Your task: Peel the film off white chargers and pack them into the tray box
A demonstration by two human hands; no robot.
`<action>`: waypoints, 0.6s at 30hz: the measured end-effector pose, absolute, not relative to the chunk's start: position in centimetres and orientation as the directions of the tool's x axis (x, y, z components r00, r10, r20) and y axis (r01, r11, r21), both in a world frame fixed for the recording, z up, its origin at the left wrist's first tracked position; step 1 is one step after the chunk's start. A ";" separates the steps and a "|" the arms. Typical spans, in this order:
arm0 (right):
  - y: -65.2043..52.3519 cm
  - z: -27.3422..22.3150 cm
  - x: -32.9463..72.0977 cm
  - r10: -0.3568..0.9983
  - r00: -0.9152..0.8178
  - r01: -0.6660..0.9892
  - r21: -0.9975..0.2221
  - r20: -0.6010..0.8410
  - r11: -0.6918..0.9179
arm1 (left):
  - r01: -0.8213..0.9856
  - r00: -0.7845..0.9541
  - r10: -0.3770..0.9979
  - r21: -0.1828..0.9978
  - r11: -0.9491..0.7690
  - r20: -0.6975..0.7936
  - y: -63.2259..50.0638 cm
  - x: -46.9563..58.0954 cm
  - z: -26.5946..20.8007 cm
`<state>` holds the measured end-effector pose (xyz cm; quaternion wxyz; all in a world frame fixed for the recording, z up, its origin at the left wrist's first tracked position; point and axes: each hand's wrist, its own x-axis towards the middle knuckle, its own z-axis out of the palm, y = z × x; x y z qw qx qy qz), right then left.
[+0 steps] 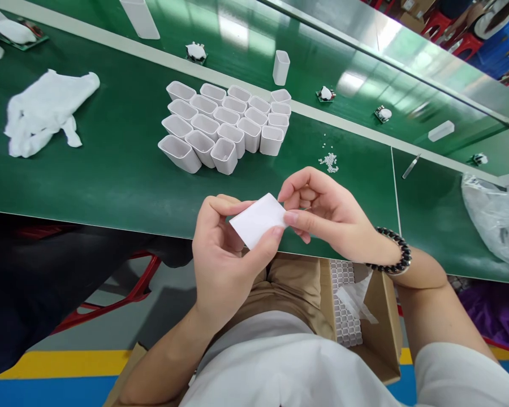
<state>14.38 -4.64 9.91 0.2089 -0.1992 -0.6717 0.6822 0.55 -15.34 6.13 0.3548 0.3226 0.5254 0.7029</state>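
Note:
A white rectangular plastic housing (259, 219) is held in my left hand (220, 257), thumb along its near side and fingers around the far side. Its smooth face is turned up toward me. At its right end, my right hand (326, 215) touches the corner with thumb and index finger, the other fingers curled. Whether a small part sits between those fingertips is hidden. Just beyond my hands, several open white housings (206, 125) stand upright in close rows on the green bench. A small pile of tiny whitish pieces (331, 162) lies behind my right hand.
Along the green conveyor (246, 56) sit small circuit boards (195, 52) with white parts and single housings (281, 68). White gloves (46, 113) lie at left, a pen-like tool (411, 167) and plastic bag (494, 217) at right. A carton (384, 333) of parts stands beside my lap.

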 end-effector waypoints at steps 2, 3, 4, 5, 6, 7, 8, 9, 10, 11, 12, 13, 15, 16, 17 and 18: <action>-4.7 9.8 14.4 0.559 -0.829 -0.006 -0.999 0.023 0.033 | -0.178 -0.537 0.842 0.967 -0.181 0.059 -15.4 0.5 6.1; -4.7 9.8 14.4 0.558 -0.829 -0.003 -0.999 0.029 0.048 | -0.183 -0.533 0.845 0.967 -0.176 0.053 -15.4 0.5 6.1; -4.7 9.8 14.5 0.554 -0.832 -0.004 -0.998 0.034 0.056 | -0.185 -0.529 0.847 0.967 -0.176 0.053 -15.4 0.4 6.1; -4.6 9.9 14.5 0.547 -0.836 -0.009 -0.998 0.039 0.057 | -0.185 -0.526 0.849 0.966 -0.178 0.055 -15.5 0.4 6.1; -4.6 9.9 14.5 0.539 -0.841 -0.018 -0.998 0.043 0.052 | -0.184 -0.524 0.850 0.966 -0.180 0.058 -15.5 0.4 6.2; -4.6 9.9 14.5 0.530 -0.847 -0.026 -0.999 0.045 0.043 | -0.179 -0.525 0.849 0.967 -0.184 0.064 -15.5 0.4 6.2; -4.5 9.9 14.4 0.522 -0.852 -0.032 -0.999 0.045 0.033 | -0.176 -0.527 0.847 0.966 -0.188 0.068 -15.5 0.4 6.2; -4.4 9.9 14.4 0.514 -0.857 -0.033 -0.999 0.040 0.024 | -0.176 -0.529 0.846 0.966 -0.190 0.069 -15.5 0.4 6.2; -4.4 9.9 14.3 0.509 -0.860 -0.030 -0.999 0.035 0.017 | -0.181 -0.530 0.845 0.965 -0.188 0.065 -15.5 0.5 6.2; -4.3 9.8 14.2 0.504 -0.863 -0.028 -1.000 0.030 0.011 | -0.187 -0.534 0.843 0.964 -0.188 0.061 -15.5 0.5 6.1; -4.3 9.7 14.2 0.501 -0.865 -0.029 -1.000 0.027 0.003 | -0.193 -0.540 0.840 0.963 -0.187 0.054 -15.6 0.6 6.1; -4.2 9.5 14.1 0.498 -0.867 -0.032 -0.999 0.024 -0.008 | -0.200 -0.548 0.835 0.962 -0.186 0.048 -15.6 0.6 5.9; -4.1 9.1 14.1 0.494 -0.870 -0.034 -0.999 0.010 -0.039 | -0.222 -0.544 0.838 0.960 -0.173 0.025 -15.6 0.7 5.7; -4.1 9.0 14.1 0.494 -0.870 -0.032 -0.998 0.002 -0.052 | -0.237 -0.528 0.849 0.959 -0.157 0.008 -15.6 0.7 5.6; -4.0 8.9 14.2 0.493 -0.870 -0.024 -0.998 -0.008 -0.059 | -0.251 -0.503 0.864 0.958 -0.136 -0.009 -15.6 0.7 5.6; -4.1 8.8 14.4 0.494 -0.870 -0.013 -0.998 -0.016 -0.055 | -0.256 -0.475 0.880 0.960 -0.114 -0.022 -15.6 0.7 5.7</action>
